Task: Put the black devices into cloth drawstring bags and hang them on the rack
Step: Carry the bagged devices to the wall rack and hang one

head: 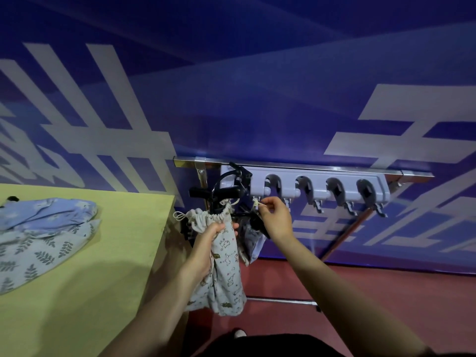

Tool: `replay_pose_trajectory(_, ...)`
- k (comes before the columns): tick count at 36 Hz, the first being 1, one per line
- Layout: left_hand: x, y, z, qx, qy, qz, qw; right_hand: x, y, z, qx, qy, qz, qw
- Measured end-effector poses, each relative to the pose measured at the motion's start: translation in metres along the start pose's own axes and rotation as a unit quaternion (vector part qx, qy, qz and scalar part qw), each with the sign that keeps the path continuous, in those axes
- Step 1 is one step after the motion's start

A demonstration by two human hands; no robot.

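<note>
Upright, drawstring bag point(224, 266) hanging lengthwise, gathered mouth toward rack point(316, 188).

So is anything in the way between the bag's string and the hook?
Nothing visible. The right hand pinches the drawstring right beneath the leftmost hook of the rack; the left hand grips the bag.

No legible text, label, brand or number anywhere in view. The blue wall banner point(257, 99) carries large pale-grey strokes — fragments of oversized characters, cropped at the left and right edges — too partial to read. The cloth drawstring bag point(226, 266) shows only small printed animal figures, no words. The folded cloths on the table point(43, 240) bear leaf and pale patterns — no lettering. The grey rack point(322, 186) with its clips and hooks has no marking that can be made out.
</note>
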State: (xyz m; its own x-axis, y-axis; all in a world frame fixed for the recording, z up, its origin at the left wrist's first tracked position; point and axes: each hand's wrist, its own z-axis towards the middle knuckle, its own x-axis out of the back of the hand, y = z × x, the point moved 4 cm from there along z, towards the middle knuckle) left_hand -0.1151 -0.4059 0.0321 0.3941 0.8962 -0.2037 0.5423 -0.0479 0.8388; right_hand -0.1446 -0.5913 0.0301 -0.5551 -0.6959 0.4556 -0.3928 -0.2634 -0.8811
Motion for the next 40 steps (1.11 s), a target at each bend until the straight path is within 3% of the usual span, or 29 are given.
replay_pose_trajectory(7,-0.004,0.005,-0.013,-0.010,-0.004,0.015,1.000,0.010,-0.017,-0.016,0.076,0.026,-0.029,0.996)
replay_pose_trajectory(10,-0.003,0.008,-0.021,-0.022,-0.023,0.050,0.998,0.013,-0.027,-0.021,0.104,0.032,0.022,0.994)
replay_pose_trajectory(14,-0.010,0.020,-0.042,-0.003,-0.031,0.121,0.992,0.010,-0.038,-0.029,0.049,-0.062,0.180,0.980)
replay_pose_trajectory(17,-0.023,0.040,-0.061,-0.040,-0.020,0.098,0.994,0.004,-0.038,-0.038,0.000,-0.163,0.247,0.955)
replay_pose_trajectory(20,-0.027,0.043,-0.061,-0.051,0.015,0.073,0.996,0.004,-0.034,-0.049,-0.029,-0.192,0.287,0.938)
replay_pose_trajectory(22,-0.025,0.032,-0.046,-0.052,-0.020,0.068,0.996,0.005,-0.031,-0.053,-0.035,-0.203,0.339,0.918)
replay_pose_trajectory(27,-0.013,0.017,-0.031,-0.038,-0.032,0.043,0.998,0.018,-0.034,-0.056,0.012,-0.220,0.300,0.928)
replay_pose_trajectory(36,-0.029,0.019,-0.032,-0.017,-0.045,0.012,0.999,0.027,-0.041,-0.067,-0.015,-0.299,0.325,0.897)
replay_pose_trajectory(40,-0.027,0.019,-0.026,-0.010,-0.051,-0.010,0.999,0.031,-0.044,-0.071,-0.030,-0.294,0.345,0.891)
